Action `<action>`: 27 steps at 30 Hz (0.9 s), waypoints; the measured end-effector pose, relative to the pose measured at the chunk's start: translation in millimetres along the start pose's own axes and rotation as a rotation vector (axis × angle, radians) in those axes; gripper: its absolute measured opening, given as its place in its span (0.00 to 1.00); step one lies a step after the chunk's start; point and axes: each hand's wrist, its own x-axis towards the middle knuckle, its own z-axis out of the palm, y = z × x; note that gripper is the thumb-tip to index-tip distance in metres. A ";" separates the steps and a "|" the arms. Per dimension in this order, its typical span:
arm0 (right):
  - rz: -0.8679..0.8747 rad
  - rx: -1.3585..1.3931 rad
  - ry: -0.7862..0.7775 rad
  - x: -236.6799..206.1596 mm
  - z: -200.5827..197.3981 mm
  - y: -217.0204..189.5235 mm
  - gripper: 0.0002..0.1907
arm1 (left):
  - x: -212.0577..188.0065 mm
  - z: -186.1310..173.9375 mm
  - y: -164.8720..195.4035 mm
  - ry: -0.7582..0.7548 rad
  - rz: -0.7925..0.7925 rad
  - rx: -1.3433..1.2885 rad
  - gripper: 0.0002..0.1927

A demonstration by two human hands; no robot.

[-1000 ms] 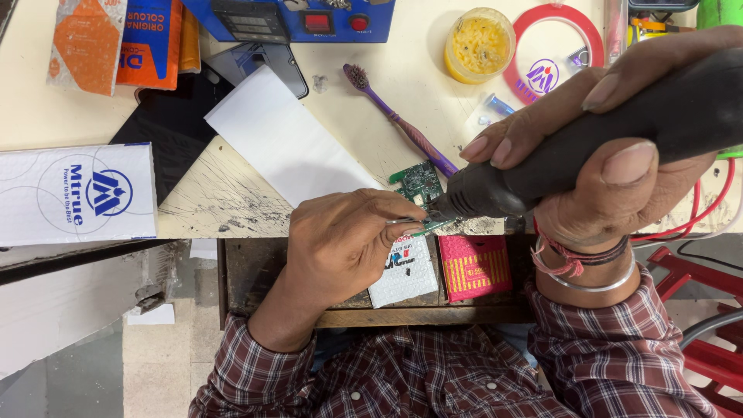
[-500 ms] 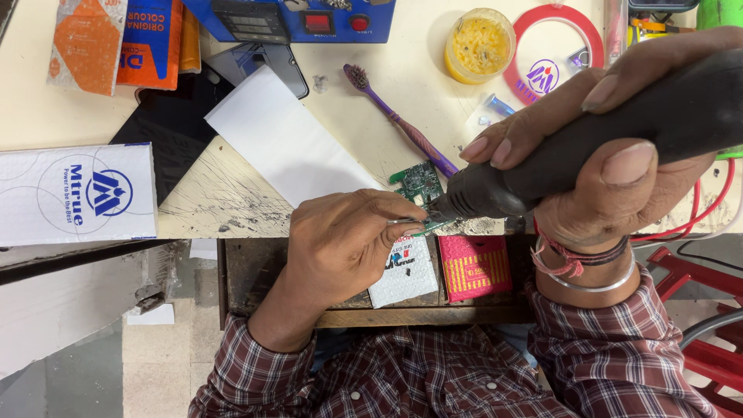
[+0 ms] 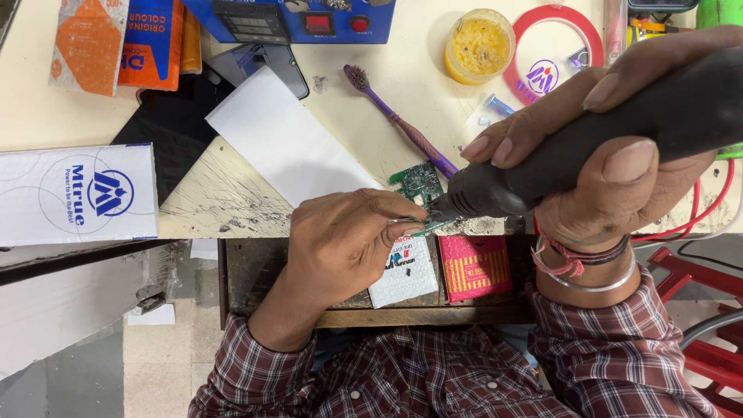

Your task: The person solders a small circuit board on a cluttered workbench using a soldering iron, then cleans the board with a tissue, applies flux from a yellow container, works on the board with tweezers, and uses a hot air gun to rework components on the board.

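Nothing has shifted perceptibly since the earlier frames: both hands, the tool and the board sit where they were.

Right hand (image 3: 619, 147): closed in a full grip round a thick black cylindrical hand tool (image 3: 588, 151), thumb on top and fingers wrapped over the barrel. The tool's tapered nose points left and down, and its tip meets the edge of the workpiece.

Left hand (image 3: 352, 244): fingers drawn narrow, pinching thin metal tweezers (image 3: 414, 223) whose points lie at the same spot as the tool's tip. Exactly what the tweezers hold is too small to tell.

Workpiece: a small green circuit board (image 3: 422, 182) lies on the scratched, soot-marked front edge of the cream workbench (image 3: 224, 197), just beside the left fingertips and touching the tool's nose.

Progress, as a judgement: work on the board appears to be mid-course. Tool and tweezers are both engaged at one point of it, neither is lifted away, and no finished or removed part is visible beside it.

Surroundings: a purple toothbrush (image 3: 398, 124) lies just behind the board; a white paper sheet (image 3: 286, 143) lies to its left. Farther back stand a round yellow tub of paste (image 3: 480, 45), a red tape roll (image 3: 553, 46) and a blue bench unit with knobs (image 3: 302, 17). A white carton (image 3: 77, 193) sits at the far left. Below the bench edge, an open wooden drawer (image 3: 255, 271) holds a white sachet (image 3: 402, 271) and a pink sachet (image 3: 474, 267).
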 end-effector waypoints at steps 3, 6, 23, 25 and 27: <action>0.003 0.001 -0.021 0.3 -0.8 0.0 0.23 | 0.3 -0.5 0.2 -0.006 -0.003 -0.001 0.06; -0.004 0.002 -0.024 0.9 -1.4 0.1 0.23 | 0.1 -1.0 0.5 0.001 0.012 0.005 0.06; -0.002 0.022 0.000 0.1 -0.6 0.8 0.22 | -0.5 1.1 -0.2 0.002 0.004 -0.012 0.06; 0.003 0.027 -0.005 -0.3 -1.0 0.8 0.22 | -0.4 1.7 -0.5 0.003 0.005 -0.012 0.06; 0.016 0.032 -0.014 -0.7 -2.1 0.2 0.22 | -0.6 2.0 -0.5 0.002 0.001 -0.012 0.06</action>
